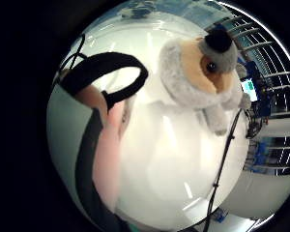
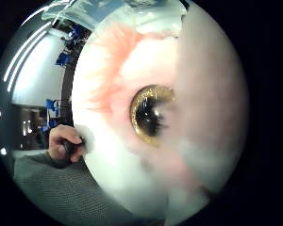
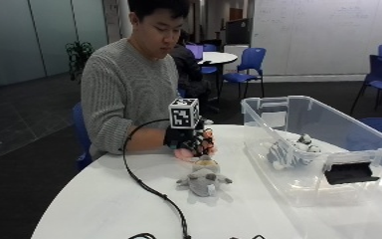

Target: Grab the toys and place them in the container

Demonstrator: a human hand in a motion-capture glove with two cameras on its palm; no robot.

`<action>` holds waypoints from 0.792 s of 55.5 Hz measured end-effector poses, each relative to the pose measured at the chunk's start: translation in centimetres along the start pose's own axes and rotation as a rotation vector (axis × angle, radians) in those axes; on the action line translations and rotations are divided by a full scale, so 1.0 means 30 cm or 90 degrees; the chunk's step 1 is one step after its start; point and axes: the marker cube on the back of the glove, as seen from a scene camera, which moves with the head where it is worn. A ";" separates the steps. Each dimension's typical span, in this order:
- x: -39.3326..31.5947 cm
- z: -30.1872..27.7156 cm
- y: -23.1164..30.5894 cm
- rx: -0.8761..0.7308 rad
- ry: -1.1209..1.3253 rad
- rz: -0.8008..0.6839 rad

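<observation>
Right hand (image 3: 190, 141) gripping a pink toy (image 3: 192, 151) in curled fingers, one grey toy (image 3: 204, 180) lying just beside on the table (image 3: 98, 204), one striped toy (image 3: 287, 151) sitting in the container (image 3: 323, 144)

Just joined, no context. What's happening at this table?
A person seated at a round white table is clearing plush toys into a clear plastic container. The gloved right hand is holding a pink plush toy at the table's near side, close against the palm. A grey plush toy lies on the table in front of that hand, untouched. One grey-and-white toy is already in the container.
</observation>
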 end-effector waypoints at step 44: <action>0.121 -0.915 -0.337 0.144 -0.014 -0.015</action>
